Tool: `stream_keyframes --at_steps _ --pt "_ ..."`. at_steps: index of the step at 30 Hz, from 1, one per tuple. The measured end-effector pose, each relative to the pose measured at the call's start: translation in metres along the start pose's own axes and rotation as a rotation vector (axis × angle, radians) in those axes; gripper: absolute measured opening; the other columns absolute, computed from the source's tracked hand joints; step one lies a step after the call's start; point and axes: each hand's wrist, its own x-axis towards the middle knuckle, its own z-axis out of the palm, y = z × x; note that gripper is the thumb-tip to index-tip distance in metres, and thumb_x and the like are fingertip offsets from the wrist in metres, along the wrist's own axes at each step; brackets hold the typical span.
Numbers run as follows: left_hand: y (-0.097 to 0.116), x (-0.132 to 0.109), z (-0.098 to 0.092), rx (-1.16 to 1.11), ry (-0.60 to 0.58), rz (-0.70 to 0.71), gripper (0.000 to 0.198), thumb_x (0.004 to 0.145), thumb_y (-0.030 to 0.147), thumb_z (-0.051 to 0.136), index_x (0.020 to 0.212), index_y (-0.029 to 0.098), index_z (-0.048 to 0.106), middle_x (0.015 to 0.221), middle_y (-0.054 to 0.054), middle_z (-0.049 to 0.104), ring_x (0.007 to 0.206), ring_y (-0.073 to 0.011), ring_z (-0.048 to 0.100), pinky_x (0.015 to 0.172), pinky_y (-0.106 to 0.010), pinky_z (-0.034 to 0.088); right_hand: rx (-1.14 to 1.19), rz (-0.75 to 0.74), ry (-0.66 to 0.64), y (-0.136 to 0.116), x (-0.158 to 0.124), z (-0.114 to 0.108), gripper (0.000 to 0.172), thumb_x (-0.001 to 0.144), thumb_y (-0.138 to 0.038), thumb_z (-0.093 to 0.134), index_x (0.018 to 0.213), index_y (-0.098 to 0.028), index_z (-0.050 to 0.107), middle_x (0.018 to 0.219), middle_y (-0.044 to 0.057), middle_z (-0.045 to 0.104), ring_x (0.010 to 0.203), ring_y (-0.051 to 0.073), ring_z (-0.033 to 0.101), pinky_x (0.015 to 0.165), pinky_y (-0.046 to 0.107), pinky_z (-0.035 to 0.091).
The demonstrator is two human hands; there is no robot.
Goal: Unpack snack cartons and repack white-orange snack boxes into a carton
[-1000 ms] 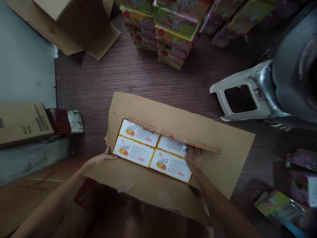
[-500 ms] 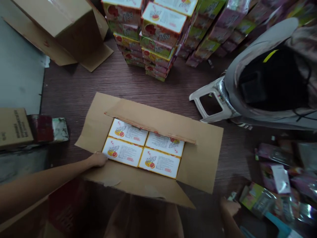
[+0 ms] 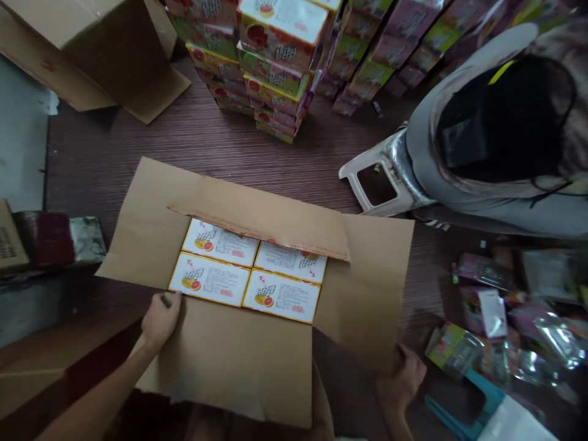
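Dark wood floor [image 3: 220,141] with stacked juice cartons [image 3: 271,49] behind, and the open carton [image 3: 239,349] now sits closer, left hand [image 3: 160,318] flat on its near flap, fingers loose, while the right hand [image 3: 404,380] has dropped off to curl around the right flap's corner.

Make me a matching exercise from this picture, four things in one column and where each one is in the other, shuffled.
Things:
1. left hand
2. right hand
3. white stool
4. stacked colourful boxes

Places:
A. on the floor beyond the open carton
B. on the carton's near flap, by its left corner
C. beside the seated person in grey
D. low at the carton's right flap

Pairs: 1-B, 2-D, 3-C, 4-A
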Motion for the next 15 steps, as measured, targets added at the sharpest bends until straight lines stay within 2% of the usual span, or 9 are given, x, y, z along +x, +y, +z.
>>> stream_keyframes --at_steps 1,3,5,6,7,9,11,13,15 --pt "-0.001 -0.002 0.007 -0.056 0.048 -0.024 0.077 0.086 0.072 0.025 0.121 0.010 0.053 0.110 -0.025 0.067 0.104 -0.0416 0.064 0.086 -0.047 0.049 -0.010 -0.076 0.001 0.000 -0.002 -0.021 0.054 0.084 -0.042 0.037 0.132 -0.021 0.049 0.111 0.021 0.057 0.112 0.038 0.053 0.095 0.054 0.046" --pt "-0.001 -0.003 0.022 -0.145 0.128 -0.080 0.074 0.086 0.072 0.024 0.115 0.013 0.055 0.107 -0.023 0.067 0.102 -0.0400 0.064 0.084 -0.044 0.047 -0.065 -0.172 0.101 -0.001 -0.001 -0.058 0.052 0.087 -0.042 0.036 0.135 -0.030 0.050 0.100 0.018 0.061 0.099 0.038 0.059 0.087 0.057 0.048" --pt "0.002 0.002 0.035 -0.203 0.197 -0.115 0.068 0.086 0.072 0.027 0.105 0.014 0.058 0.101 -0.022 0.068 0.097 -0.0378 0.064 0.080 -0.041 0.045 -0.110 -0.248 0.254 -0.019 0.011 -0.079 0.053 0.087 -0.042 0.037 0.139 -0.044 0.044 0.095 0.016 0.062 0.094 0.039 0.061 0.083 0.059 0.048" --pt "0.003 0.006 0.042 -0.225 0.227 -0.125 0.065 0.087 0.070 0.029 0.100 0.014 0.059 0.097 -0.021 0.069 0.093 -0.0360 0.064 0.078 -0.039 0.044 -0.094 -0.325 0.272 -0.037 0.021 -0.080 0.052 0.088 -0.041 0.037 0.139 -0.048 0.042 0.095 0.014 0.063 0.095 0.037 0.062 0.082 0.058 0.049" --pt "0.003 0.009 0.048 -0.244 0.254 -0.128 0.062 0.088 0.069 0.030 0.095 0.015 0.059 0.094 -0.019 0.069 0.091 -0.0336 0.064 0.076 -0.037 0.043 -0.062 -0.416 0.234 -0.061 0.033 -0.074 0.051 0.088 -0.039 0.039 0.138 -0.051 0.042 0.100 0.012 0.064 0.100 0.034 0.062 0.086 0.055 0.049" --pt "0.002 0.015 0.057 -0.280 0.295 -0.138 0.055 0.091 0.064 0.029 0.084 0.017 0.057 0.088 -0.015 0.068 0.086 -0.0284 0.063 0.073 -0.034 0.040 -0.019 -0.722 -0.103 -0.120 0.058 -0.043 0.048 0.090 -0.035 0.039 0.138 -0.040 0.047 0.118 0.009 0.063 0.115 0.027 0.059 0.096 0.049 0.049" --pt "-0.001 0.020 0.065 -0.312 0.312 -0.150 0.050 0.092 0.060 0.029 0.075 0.019 0.053 0.081 -0.012 0.067 0.082 -0.0247 0.062 0.070 -0.032 0.038 -0.111 -0.860 -0.306 -0.179 0.087 -0.001 0.044 0.094 -0.037 0.039 0.133 -0.028 0.056 0.138 0.009 0.054 0.134 0.027 0.044 0.113 0.051 0.032" --pt "-0.005 0.024 0.069 -0.343 0.315 -0.149 0.047 0.091 0.058 0.032 0.068 0.021 0.048 0.074 -0.010 0.064 0.077 -0.0231 0.060 0.068 -0.031 0.036 -0.142 -0.883 -0.246 -0.225 0.123 0.032 0.040 0.094 -0.044 0.042 0.122 -0.027 0.064 0.137 0.011 0.054 0.137 0.030 0.038 0.114 0.059 0.023" --pt "-0.009 0.027 0.073 -0.385 0.315 -0.128 0.045 0.090 0.057 0.034 0.064 0.022 0.044 0.070 -0.009 0.063 0.072 -0.0214 0.057 0.066 -0.030 0.034 -0.164 -0.812 -0.018 -0.258 0.172 0.045 0.044 0.088 -0.056 0.053 0.115 -0.024 0.068 0.138 0.014 0.052 0.140 0.036 0.030 0.112 0.063 0.015"
